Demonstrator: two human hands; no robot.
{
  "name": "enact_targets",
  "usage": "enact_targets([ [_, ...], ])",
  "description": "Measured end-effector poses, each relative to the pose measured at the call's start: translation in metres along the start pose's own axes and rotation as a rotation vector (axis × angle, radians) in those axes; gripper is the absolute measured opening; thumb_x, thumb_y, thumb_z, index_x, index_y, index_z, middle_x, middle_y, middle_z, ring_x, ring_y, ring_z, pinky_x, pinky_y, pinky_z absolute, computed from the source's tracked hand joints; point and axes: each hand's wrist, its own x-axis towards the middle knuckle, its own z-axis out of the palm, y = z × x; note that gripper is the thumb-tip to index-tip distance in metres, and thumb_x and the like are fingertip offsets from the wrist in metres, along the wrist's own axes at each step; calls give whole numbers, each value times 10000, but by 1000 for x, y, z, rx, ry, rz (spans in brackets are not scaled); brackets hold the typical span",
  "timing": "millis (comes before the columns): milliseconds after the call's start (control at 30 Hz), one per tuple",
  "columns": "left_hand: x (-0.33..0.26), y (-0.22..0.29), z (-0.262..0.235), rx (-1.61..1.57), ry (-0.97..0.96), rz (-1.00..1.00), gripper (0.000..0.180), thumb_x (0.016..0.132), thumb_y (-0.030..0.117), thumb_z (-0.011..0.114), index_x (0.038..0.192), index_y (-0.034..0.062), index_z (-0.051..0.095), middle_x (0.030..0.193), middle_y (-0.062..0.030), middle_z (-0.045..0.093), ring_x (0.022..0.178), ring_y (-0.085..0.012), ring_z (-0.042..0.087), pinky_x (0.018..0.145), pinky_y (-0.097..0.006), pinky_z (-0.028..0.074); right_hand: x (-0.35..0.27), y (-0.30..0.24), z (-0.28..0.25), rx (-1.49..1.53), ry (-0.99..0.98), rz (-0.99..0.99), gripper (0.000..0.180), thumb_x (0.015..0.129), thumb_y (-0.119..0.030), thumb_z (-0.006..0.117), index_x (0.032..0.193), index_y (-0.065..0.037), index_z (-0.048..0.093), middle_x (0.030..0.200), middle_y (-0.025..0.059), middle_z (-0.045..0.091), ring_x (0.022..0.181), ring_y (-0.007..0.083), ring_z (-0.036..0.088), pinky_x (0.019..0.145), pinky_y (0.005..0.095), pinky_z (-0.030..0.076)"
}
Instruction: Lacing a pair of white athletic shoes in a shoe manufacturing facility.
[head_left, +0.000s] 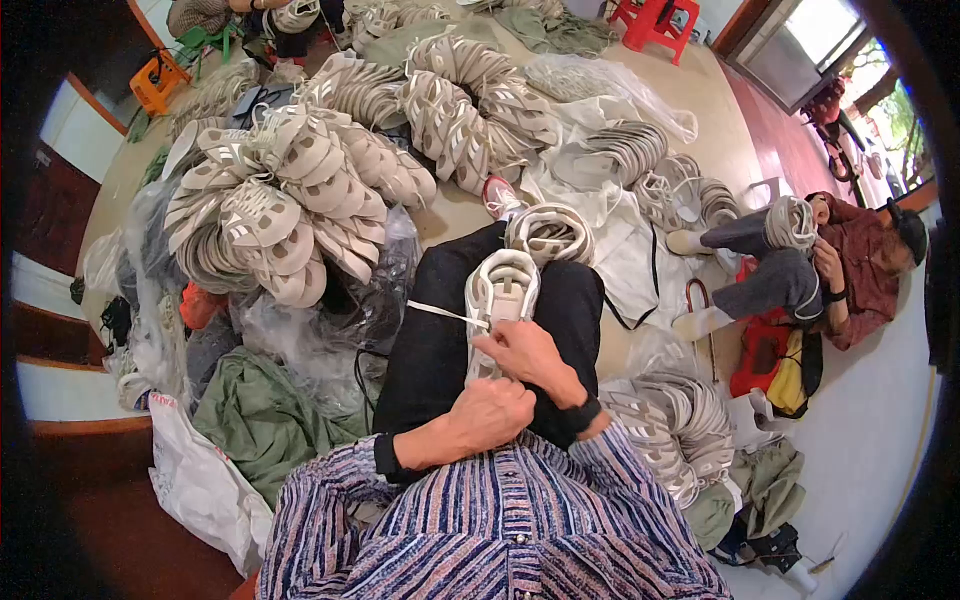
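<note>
A beige and white shoe upper (502, 283) lies lengthwise on my black-trousered lap, its rounded end pointing away from me. From its left edge a pale shoelace (440, 312) sticks out to the left, its tip loose. My right hand (528, 352) bends over the middle of the upper, thumb and fingertips pinched at the lace's inner end by the eyelets. Closer to my body, my left hand (490, 412) is curled into a closed shape over the near end of the upper; whatever its fingers hold is hidden. Beyond, at my knees, sits a coiled bundle of uppers (550, 234).
Large stacks of similar uppers (275, 205) stand left and ahead, with more uppers (680, 425) by my right side. Clear plastic and a green cloth (265, 410) lie at left. A co-worker (855, 265) sits at right holding uppers. A red stool (655, 28) stands far back.
</note>
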Motion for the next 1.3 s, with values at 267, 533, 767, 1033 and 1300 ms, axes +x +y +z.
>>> enact_targets([
  [267, -20, -41, 1, -375, 314, -369, 83, 770, 145, 568, 772, 75, 611, 727, -114, 597, 634, -322, 594, 562, -406, 473, -38, -9, -34, 323, -186, -42, 178, 828, -153, 573, 773, 16, 569, 637, 105, 550, 581, 214, 520, 552, 318, 422],
  [533, 7, -78, 1, -485, 192, 55, 173, 798, 45, 585, 969, 35, 555, 928, -104, 535, 811, -303, 579, 741, -350, 480, -120, -33, -106, 581, -233, -542, 122, 754, -136, 644, 722, -27, 600, 755, 93, 547, 713, 229, 513, 646, 316, 410],
  [767, -9, -42, -43, -699, -83, 182, 124, 848, 161, 570, 828, 39, 573, 697, -118, 524, 683, -282, 563, 607, -357, 455, -141, 23, -112, 525, -164, 148, 145, 817, -139, 617, 782, -2, 647, 615, 50, 576, 548, 116, 515, 537, 242, 400],
  [1033, 17, 10, -73, -525, -44, 456, 81, 806, 174, 565, 798, 94, 569, 693, -84, 524, 661, -261, 564, 565, -368, 446, -81, 11, -62, 325, -306, -17, 203, 895, -152, 518, 1011, -8, 604, 785, 75, 635, 656, 102, 565, 610, 251, 471],
  [1300, 51, -84, -34, -311, 284, -111, 178, 827, 189, 562, 955, 66, 577, 904, -96, 543, 818, -300, 579, 685, -373, 473, -11, 46, -25, 112, 409, -181, 189, 841, -84, 543, 1009, -11, 590, 875, 120, 584, 741, 214, 578, 674, 295, 467],
])
